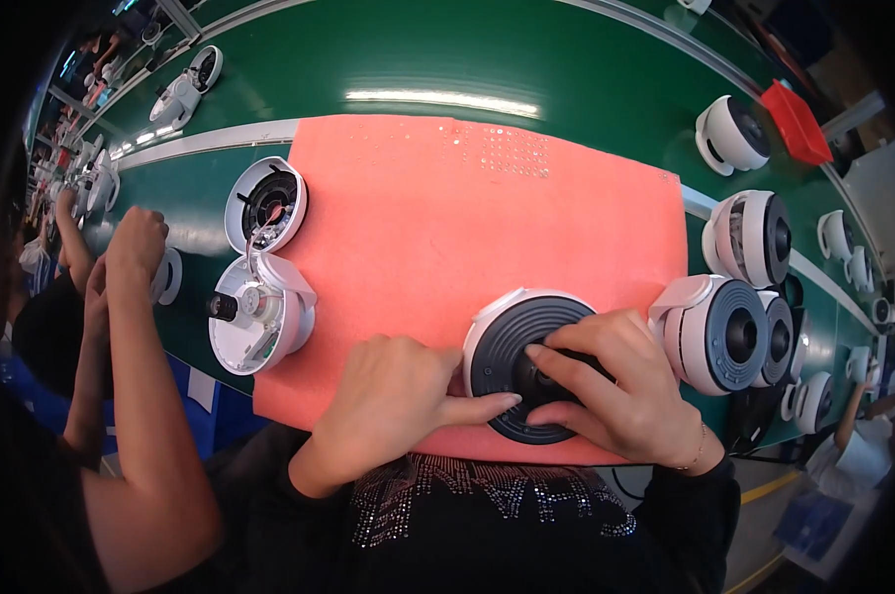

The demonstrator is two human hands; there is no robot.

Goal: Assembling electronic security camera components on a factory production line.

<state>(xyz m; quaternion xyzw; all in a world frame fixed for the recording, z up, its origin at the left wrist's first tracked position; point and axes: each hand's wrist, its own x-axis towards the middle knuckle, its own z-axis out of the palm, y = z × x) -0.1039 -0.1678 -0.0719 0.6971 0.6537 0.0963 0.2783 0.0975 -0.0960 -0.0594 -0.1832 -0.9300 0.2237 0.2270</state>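
A round white camera housing with a dark grey ringed face (507, 342) sits at the near edge of the pink mat, face up. My left hand (393, 396) grips its left side, thumb laid over the lower rim and fingers behind the white shell. My right hand (615, 386) reaches over the face from the right, its fingers and thumb bunched round the dark centre. Whatever part is between those fingertips is mostly covered by them. Left of my hands stands an opened white housing (259, 317), joined by wires to its black-lined cover (266, 206).
The pink mat (487, 228) lies on a green bench, with rows of small shiny pieces (515, 153) along its far side. Several white units (709, 332) crowd its right edge. A red bin (797, 121) stands far right. A co-worker's arm (141, 366) is close on my left.
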